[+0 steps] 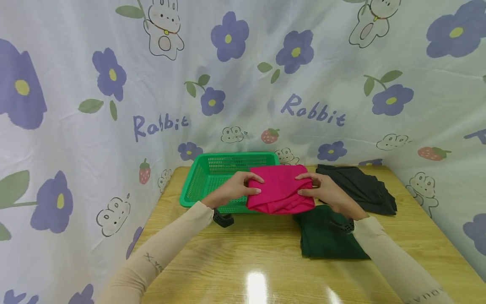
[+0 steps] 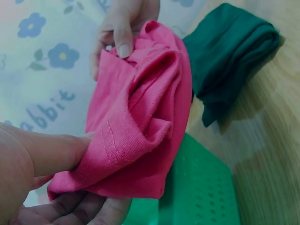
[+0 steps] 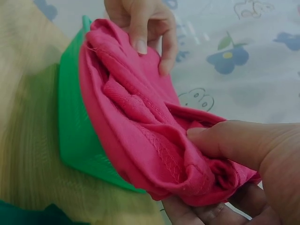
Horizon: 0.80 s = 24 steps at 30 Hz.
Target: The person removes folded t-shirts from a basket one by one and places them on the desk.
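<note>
A folded pink garment (image 1: 279, 188) is held up between both hands, in front of the right part of the green basket (image 1: 192, 181). My left hand (image 1: 237, 188) pinches its left end, thumb on top and fingers beneath, as the left wrist view shows. At the other end my right hand (image 1: 328, 192) grips it the same way, with the thumb (image 3: 225, 140) pressing on the upper folds. Stitched hems and loose layers show along the near side of the cloth (image 2: 136, 122). The exact kind of garment cannot be told.
A folded dark green cloth (image 1: 326, 240) lies on the wooden table (image 1: 228, 261) below the right forearm. Behind it is a black folded cloth (image 1: 358, 188). A printed curtain (image 1: 250, 84) hangs at the back and along the left side.
</note>
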Motion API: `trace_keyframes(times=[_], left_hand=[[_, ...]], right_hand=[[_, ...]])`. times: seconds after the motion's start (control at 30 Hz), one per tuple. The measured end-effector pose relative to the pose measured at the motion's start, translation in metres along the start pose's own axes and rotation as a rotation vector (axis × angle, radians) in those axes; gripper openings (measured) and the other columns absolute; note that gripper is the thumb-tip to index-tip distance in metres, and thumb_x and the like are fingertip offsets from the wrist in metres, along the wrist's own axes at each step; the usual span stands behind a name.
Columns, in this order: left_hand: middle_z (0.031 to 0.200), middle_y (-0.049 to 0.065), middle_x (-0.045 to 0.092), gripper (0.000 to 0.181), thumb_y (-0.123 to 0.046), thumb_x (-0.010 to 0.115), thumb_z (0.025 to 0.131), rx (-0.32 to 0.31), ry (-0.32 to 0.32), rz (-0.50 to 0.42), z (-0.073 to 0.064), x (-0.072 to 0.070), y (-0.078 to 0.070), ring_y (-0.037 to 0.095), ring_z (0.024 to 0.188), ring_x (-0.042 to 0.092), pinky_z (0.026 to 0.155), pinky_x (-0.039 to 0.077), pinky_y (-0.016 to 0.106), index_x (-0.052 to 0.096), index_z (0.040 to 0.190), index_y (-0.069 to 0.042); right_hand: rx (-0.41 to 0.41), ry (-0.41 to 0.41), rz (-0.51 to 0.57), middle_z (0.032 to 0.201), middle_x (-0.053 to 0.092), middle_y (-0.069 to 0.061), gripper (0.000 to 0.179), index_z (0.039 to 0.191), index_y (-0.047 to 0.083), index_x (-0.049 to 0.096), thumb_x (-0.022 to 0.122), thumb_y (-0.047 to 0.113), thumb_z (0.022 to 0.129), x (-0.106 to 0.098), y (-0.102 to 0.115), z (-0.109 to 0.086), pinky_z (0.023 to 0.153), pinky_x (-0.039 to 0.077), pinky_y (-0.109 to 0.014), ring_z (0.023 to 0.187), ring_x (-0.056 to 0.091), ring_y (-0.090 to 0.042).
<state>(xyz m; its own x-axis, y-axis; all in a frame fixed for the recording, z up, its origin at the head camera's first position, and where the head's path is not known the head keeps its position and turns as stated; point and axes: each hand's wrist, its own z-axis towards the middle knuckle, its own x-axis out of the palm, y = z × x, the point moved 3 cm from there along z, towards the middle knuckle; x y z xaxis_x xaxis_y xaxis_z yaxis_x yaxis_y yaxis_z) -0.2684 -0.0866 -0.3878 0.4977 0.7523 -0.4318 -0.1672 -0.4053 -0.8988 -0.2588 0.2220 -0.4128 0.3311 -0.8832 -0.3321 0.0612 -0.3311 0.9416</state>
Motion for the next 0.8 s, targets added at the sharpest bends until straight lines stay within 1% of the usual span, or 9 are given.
trace_keyframes(times=[0.07,0.13,0.3,0.47,0.57,0.73,0.8], left_hand=[[0.106,0.009,0.065,0.03,-0.012,0.073,0.098,0.001,0.003,-0.005,0.001,0.003,-0.001,0.022,0.093,0.061,0.078,0.056,0.032,0.069,0.128,-0.013],[0.106,0.009,0.065,0.03,-0.012,0.072,0.098,0.005,0.006,-0.001,0.003,0.006,-0.001,0.022,0.093,0.061,0.077,0.055,0.032,0.069,0.128,-0.013],[0.104,0.009,0.064,0.029,-0.012,0.072,0.098,0.021,0.007,0.007,0.006,0.01,-0.004,0.021,0.089,0.059,0.075,0.054,0.034,0.07,0.127,-0.014],[0.102,0.009,0.064,0.028,-0.012,0.073,0.098,0.022,0.002,0.013,0.009,0.015,-0.008,0.019,0.085,0.056,0.076,0.053,0.039,0.071,0.125,-0.014],[0.105,0.007,0.066,0.028,-0.011,0.073,0.098,0.025,-0.002,0.019,0.009,0.018,-0.01,0.019,0.086,0.058,0.078,0.055,0.041,0.071,0.125,-0.014],[0.111,0.005,0.067,0.028,-0.011,0.073,0.098,0.048,-0.006,0.021,0.012,0.024,-0.013,0.021,0.092,0.063,0.076,0.057,0.034,0.071,0.126,-0.014],[0.11,0.005,0.067,0.028,-0.012,0.073,0.098,0.062,-0.004,0.018,0.013,0.027,-0.015,0.021,0.092,0.064,0.074,0.056,0.031,0.07,0.126,-0.013]], right_hand=[[0.003,0.006,0.02,0.115,0.062,-0.017,0.055,0.141,0.018,0.061,0.082,0.024,0.091,-0.002,-0.002,-0.003,0.068,0.054,-0.032,0.089,0.058,-0.027],[0.01,0.01,0.046,0.113,0.061,-0.018,0.057,0.143,0.016,0.059,0.082,0.024,0.091,-0.003,-0.004,-0.005,0.07,0.055,-0.033,0.087,0.059,-0.027],[0.031,0.002,0.103,0.116,0.061,-0.018,0.061,0.145,0.015,0.056,0.082,0.026,0.091,-0.004,-0.008,-0.01,0.076,0.059,-0.04,0.09,0.064,-0.028],[0.036,-0.029,0.13,0.12,0.064,-0.017,0.059,0.146,0.013,0.056,0.079,0.029,0.094,-0.006,-0.01,-0.012,0.079,0.06,-0.041,0.095,0.069,-0.028],[0.022,-0.043,0.123,0.119,0.064,-0.017,0.059,0.145,0.012,0.056,0.08,0.031,0.093,-0.008,-0.012,-0.014,0.081,0.06,-0.04,0.097,0.069,-0.028],[-0.007,-0.071,0.107,0.115,0.065,-0.015,0.058,0.142,0.012,0.059,0.08,0.032,0.093,-0.015,-0.013,-0.019,0.08,0.059,-0.037,0.094,0.066,-0.026],[-0.015,-0.083,0.098,0.114,0.065,-0.014,0.056,0.141,0.011,0.059,0.08,0.031,0.093,-0.018,-0.014,-0.023,0.079,0.058,-0.035,0.093,0.064,-0.024]])
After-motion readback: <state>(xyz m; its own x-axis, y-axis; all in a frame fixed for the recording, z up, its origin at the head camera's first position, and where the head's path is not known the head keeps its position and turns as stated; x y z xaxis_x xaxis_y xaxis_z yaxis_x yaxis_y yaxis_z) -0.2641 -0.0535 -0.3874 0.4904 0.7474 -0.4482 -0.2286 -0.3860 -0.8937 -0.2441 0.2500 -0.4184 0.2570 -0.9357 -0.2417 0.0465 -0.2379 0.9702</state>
